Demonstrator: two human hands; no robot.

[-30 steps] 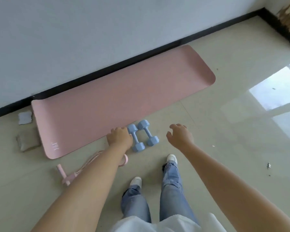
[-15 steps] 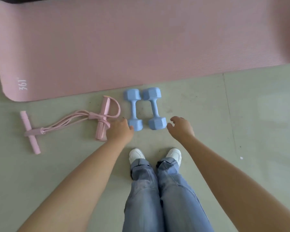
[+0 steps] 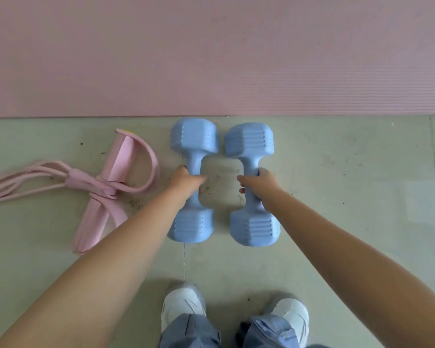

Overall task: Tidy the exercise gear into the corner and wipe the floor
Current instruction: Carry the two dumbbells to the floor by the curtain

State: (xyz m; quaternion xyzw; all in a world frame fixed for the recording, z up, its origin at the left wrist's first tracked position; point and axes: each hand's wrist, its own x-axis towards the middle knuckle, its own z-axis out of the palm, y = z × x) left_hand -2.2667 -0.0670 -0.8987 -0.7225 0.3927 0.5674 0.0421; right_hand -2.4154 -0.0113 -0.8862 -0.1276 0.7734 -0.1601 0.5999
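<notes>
Blue dumbbells (image 3: 193, 180) (image 3: 250, 184) parallel, pointing at mat (image 3: 211, 54) (fingers wrapping each handle).

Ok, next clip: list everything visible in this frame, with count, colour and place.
mat: 1, pink, flat on the floor across the top of the view
dumbbells: 2, light blue, side by side on the floor just below the mat, left one and right one
pull rope: 1, pink, on the floor left of the dumbbells
floor: pale tile, with dark specks
shoes: 2, white, bottom centre, and
jeans: blue, bottom edge
left hand: grips the left dumbbell's handle
right hand: grips the right dumbbell's handle
</notes>
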